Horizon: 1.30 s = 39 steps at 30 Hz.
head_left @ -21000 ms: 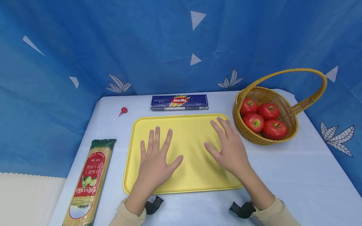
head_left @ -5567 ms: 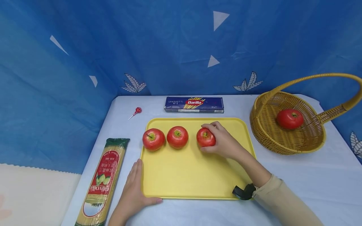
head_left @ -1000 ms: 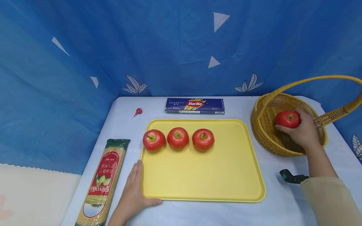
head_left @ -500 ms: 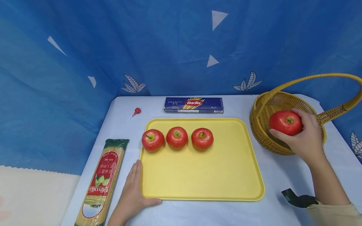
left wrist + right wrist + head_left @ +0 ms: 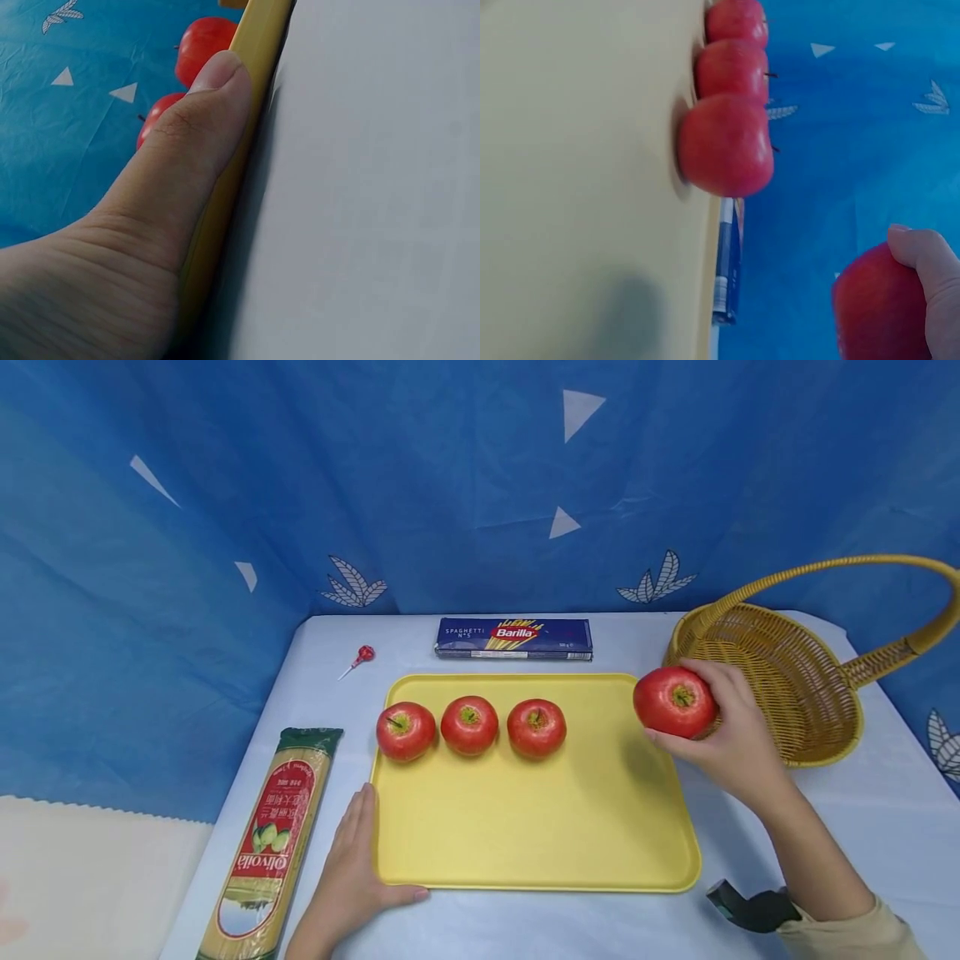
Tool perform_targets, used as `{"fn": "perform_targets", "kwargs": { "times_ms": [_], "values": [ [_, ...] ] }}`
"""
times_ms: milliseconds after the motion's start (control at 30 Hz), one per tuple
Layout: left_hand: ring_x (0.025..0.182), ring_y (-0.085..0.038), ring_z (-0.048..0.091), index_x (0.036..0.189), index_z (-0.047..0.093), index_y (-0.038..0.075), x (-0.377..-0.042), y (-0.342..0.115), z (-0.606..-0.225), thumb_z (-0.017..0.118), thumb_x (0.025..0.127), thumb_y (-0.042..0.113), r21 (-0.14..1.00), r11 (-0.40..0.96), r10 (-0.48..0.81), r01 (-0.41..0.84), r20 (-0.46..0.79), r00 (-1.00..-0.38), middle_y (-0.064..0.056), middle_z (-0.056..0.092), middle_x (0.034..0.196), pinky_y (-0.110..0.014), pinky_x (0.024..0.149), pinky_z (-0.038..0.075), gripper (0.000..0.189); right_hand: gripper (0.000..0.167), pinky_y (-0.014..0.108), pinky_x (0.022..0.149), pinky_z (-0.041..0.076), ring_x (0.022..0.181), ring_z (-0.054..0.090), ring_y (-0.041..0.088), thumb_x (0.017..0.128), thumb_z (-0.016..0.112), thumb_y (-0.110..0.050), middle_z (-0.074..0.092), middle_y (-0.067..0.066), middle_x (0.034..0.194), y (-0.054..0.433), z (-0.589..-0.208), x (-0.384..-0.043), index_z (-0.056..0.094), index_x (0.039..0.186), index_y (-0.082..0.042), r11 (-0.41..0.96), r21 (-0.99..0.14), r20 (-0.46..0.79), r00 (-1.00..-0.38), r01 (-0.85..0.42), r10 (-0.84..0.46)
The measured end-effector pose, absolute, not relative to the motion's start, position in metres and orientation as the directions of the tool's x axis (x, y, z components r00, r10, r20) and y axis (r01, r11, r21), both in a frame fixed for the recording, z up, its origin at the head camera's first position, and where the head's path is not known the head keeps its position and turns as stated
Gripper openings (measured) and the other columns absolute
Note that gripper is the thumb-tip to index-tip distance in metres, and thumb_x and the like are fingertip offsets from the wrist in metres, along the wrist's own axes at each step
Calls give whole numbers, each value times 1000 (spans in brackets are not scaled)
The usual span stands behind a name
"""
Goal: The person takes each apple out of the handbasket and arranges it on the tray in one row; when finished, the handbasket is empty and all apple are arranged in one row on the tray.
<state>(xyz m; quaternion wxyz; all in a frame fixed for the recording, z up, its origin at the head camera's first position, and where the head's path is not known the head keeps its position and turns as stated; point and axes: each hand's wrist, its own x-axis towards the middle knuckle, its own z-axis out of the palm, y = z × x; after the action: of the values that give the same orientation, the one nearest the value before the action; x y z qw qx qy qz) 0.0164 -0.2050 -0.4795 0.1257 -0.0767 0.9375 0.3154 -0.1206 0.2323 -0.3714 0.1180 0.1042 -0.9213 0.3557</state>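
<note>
My right hand point(image 5: 738, 727) grips a red apple point(image 5: 675, 702) in the air, over the right edge of the yellow tray point(image 5: 540, 827). The right wrist view shows the thumb on that held apple point(image 5: 881, 307). Three more apples stand in a row along the tray's far side: a left one point(image 5: 406, 732), a middle one point(image 5: 469, 726) and a right one point(image 5: 537, 728). My left hand point(image 5: 352, 868) rests at the tray's near left corner, fingers straight along the left edge. In the left wrist view its thumb point(image 5: 180, 157) lies along the tray's rim.
A wicker basket point(image 5: 795, 693) with a tall handle stands at right, no apple visible inside. Behind the tray lies a blue spaghetti box point(image 5: 513, 638); a red lollipop point(image 5: 363, 655) is at back left. A spaghetti packet point(image 5: 270, 843) lies left of my left hand.
Over the last second my right hand has lifted the apple out of the basket and carried it left to the tray's edge. Earlier, the other three apples moved from basket to tray. The left hand stays put.
</note>
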Motion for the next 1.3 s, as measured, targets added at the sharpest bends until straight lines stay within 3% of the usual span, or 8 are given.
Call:
{"fn": "perform_targets", "kwargs": {
  "times_ms": [100, 167, 567, 1100, 1300],
  "values": [
    [154, -40, 3, 160, -7, 13, 16, -205, -479, 85, 48, 74, 572, 789, -64, -224, -286, -956, -16, 1, 168, -62, 122, 12, 157, 92, 58, 82, 58, 121, 47, 37, 69, 92, -31, 44, 15, 137, 224, -380, -123, 44, 145, -12, 712, -646, 237, -959, -275, -156],
    [154, -40, 3, 160, -7, 13, 16, -205, -479, 85, 48, 74, 571, 789, -64, -226, -289, -955, -16, 0, 168, -62, 122, 11, 157, 92, 63, 84, 56, 121, 48, 37, 70, 91, -34, 44, 14, 137, 219, -387, -125, 44, 145, -13, 706, -657, 194, -964, -264, -180],
    [154, -40, 4, 160, -8, 15, 15, -207, -481, 86, 46, 74, 579, 794, -53, -186, -238, -970, -16, 1, 168, -62, 122, 12, 159, 95, 62, 96, 51, 123, 53, 37, 71, 89, -41, 44, 13, 142, 201, -427, -142, 40, 147, -14, 754, -624, -1, -965, -204, -262],
    [154, -40, 4, 160, -8, 15, 16, -208, -485, 85, 47, 75, 593, 783, -54, -188, -238, -970, -16, 1, 168, -63, 122, 13, 158, 101, 62, 103, 46, 130, 50, 41, 74, 86, -44, 43, 19, 149, 200, -438, -142, 31, 154, -15, 759, -634, -104, -956, -150, -276],
    [154, -40, 4, 160, -8, 15, 18, -207, -486, 85, 47, 75, 590, 783, -56, -194, -243, -968, -16, 1, 168, -62, 122, 12, 158, 100, 61, 103, 46, 130, 50, 41, 74, 87, -38, 43, 19, 150, 200, -442, -141, 31, 153, -14, 728, -667, -88, -953, -160, -290]
  ]
}}
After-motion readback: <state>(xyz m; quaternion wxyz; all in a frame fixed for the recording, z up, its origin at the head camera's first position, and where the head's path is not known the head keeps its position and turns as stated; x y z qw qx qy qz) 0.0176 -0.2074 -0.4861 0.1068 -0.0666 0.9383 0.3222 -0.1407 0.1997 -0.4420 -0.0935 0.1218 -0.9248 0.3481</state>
